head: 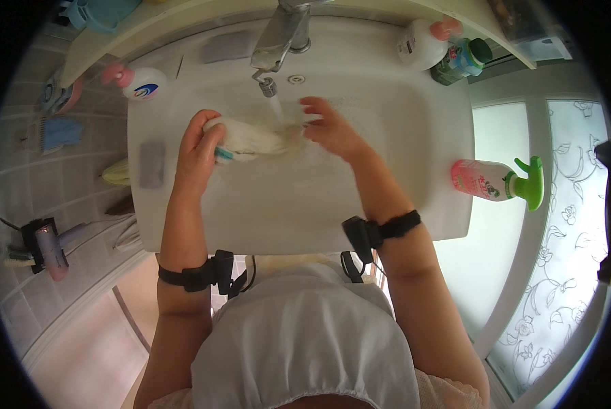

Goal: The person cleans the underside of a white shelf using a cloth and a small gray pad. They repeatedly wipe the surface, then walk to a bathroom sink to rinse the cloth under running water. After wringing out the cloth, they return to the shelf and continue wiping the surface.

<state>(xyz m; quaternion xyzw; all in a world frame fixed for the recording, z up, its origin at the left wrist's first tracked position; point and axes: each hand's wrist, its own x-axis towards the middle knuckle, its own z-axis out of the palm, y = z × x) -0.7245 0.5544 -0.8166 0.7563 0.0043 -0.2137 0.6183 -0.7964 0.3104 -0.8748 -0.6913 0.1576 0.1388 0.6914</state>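
Note:
My left hand grips one end of a wet, off-white fabric item with a teal patch near my fingers. Its exact kind is hard to make out. The item is held sideways over the white washbasin, its other end blurred below the faucet. Water runs from the swivel nozzle of the chrome faucet onto or just behind that end. My right hand is to the right of the stream, blurred, fingers spread and holding nothing visible.
Pump bottles stand on the basin's back corners, a dark green bottle beside the right one. A spray bottle sits at the right edge. A hair dryer hangs on the tiled left wall. A shelf runs along the back.

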